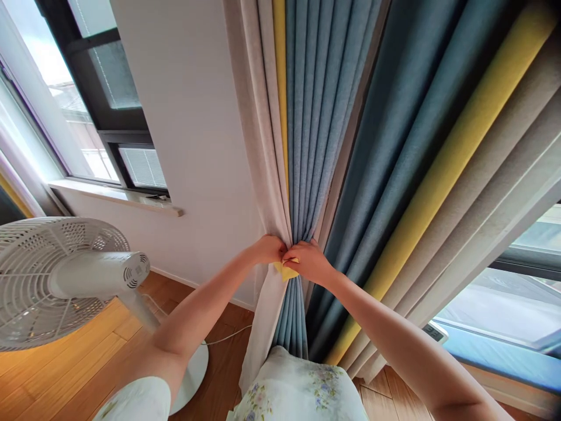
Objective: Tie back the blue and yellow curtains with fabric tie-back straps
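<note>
As the left hand (268, 249) and right hand (312, 261) pinch a yellow band (288, 273) in closed fingers at the narrowed waist of a blue curtain (313, 128), gathering looks done; fastening, hidden, seems unfinished.

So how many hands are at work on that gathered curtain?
2: the left hand at the curtain's beige edge, and the right hand over its blue folds, touching the yellow cloth. No other hand shows.
</note>
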Demonstrator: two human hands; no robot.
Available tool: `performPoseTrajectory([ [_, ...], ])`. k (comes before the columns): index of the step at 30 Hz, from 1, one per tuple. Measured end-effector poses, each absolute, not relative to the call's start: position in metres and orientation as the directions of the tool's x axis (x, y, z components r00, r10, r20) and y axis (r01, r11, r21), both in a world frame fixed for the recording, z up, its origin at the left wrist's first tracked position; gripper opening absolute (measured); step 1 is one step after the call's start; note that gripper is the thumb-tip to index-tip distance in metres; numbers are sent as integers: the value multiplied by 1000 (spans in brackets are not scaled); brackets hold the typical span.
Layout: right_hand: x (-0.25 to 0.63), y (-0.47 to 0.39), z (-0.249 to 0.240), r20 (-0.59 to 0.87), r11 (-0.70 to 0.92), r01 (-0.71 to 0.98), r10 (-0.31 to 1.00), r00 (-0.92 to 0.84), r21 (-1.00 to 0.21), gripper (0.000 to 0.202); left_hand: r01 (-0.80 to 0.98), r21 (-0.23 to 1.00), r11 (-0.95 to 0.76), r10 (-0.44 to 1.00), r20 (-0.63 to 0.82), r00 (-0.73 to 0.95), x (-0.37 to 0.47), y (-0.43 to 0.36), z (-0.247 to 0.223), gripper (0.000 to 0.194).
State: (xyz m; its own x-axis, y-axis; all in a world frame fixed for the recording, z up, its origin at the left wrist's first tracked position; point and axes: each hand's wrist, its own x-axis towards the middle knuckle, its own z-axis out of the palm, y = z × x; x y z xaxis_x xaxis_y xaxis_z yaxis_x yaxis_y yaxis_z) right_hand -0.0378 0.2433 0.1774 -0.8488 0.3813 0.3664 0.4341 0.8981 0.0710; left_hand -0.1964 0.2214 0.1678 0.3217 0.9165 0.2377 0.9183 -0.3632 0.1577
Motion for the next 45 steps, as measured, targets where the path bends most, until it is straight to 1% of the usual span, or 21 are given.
performPoseTrajectory([
  [3, -41, 245, 174, 422, 847, 527, 454, -784, 68, 10, 909, 202, -365, 922, 213, 323, -199, 224, 168, 25],
  [8, -44, 247, 169, 460, 792, 599, 492, -739, 114, 9, 872, 364, -328, 945, 146, 294, -204, 225, 167, 23],
  [12, -47, 246, 165, 479, 755, 636, 504, -718, 160, 9, 841, 439, -316, 948, 185, 259, -206, 225, 164, 25],
  [16, -51, 246, 166, 488, 733, 657, 515, -705, 176, 9, 768, 550, -328, 944, 209, 254, -206, 222, 165, 24],
  [19, -47, 246, 163, 516, 748, 643, 492, -701, 161, 12, 770, 545, -332, 943, 212, 256, -205, 219, 169, 23],
  [20, -44, 245, 159, 547, 762, 634, 477, -688, 133, 13, 785, 526, -328, 944, 215, 251, -204, 218, 170, 21],
  [21, -39, 245, 153, 594, 773, 630, 474, -650, 72, 14, 796, 512, -323, 945, 215, 245, -204, 218, 170, 20],
  [22, -33, 244, 144, 641, 777, 629, 498, -585, -29, 14, 804, 503, -319, 946, 218, 239, -203, 218, 170, 19],
  [23, -28, 242, 133, 658, 766, 619, 559, -505, -175, 15, 806, 499, -319, 946, 223, 237, -203, 219, 169, 21],
  [24, -24, 241, 120, 625, 724, 588, 655, -424, -360, 17, 806, 495, -325, 943, 228, 241, -204, 220, 167, 22],
  [25, -21, 239, 106, 519, 645, 525, 762, -387, -555, 21, 807, 486, -335, 940, 232, 250, -204, 222, 166, 23],
  [26, -21, 238, 93, 349, 523, 439, 839, -419, -730, 25, 812, 472, -343, 936, 239, 257, -205, 224, 164, 23],
  [27, -22, 237, 81, 202, 388, 339, 858, -472, -857, 30, 819, 454, -350, 933, 245, 263, -205, 226, 162, 22],
  [28, -26, 236, 70, 103, 259, 237, 847, -521, -936, 34, 827, 435, -355, 930, 251, 268, -206, 228, 161, 22],
  [29, -32, 236, 62, 47, 148, 141, 834, -550, -979, 36, 836, 415, -359, 928, 253, 273, -206, 229, 160, 21],
  [30, -39, 237, 57, 32, 70, 49, 839, -544, -996, 37, 846, 394, -358, 928, 252, 275, -206, 231, 159, 21],
  [32, -54, 239, 51, 38, -2, -88, 890, -454, -996, 38, 869, 349, -349, 930, 245, 275, -205, 235, 158, 21],
  [34, -68, 242, 49, 40, -9, -145, 944, -327, -989, 39, 885, 306, -352, 929, 232, 289, -205, 238, 157, 22],
  [37, -80, 245, 47, 77, 50, -147, 979, -188, -988, 39, 889, 267, -373, 920, 232, 316, -203, 243, 156, 22],
  [40, -82, 248, 44, 135, 105, -192, 980, -147, -976, 38, 885, 269, -380, 915, 251, 317, -201, 245, 156, 21],
  [45, -81, 252, 44, 83, 48, -327, 992, -92, -944, 36, 874, 263, -408, 901, 271, 339, -197, 244, 155, 24],
])
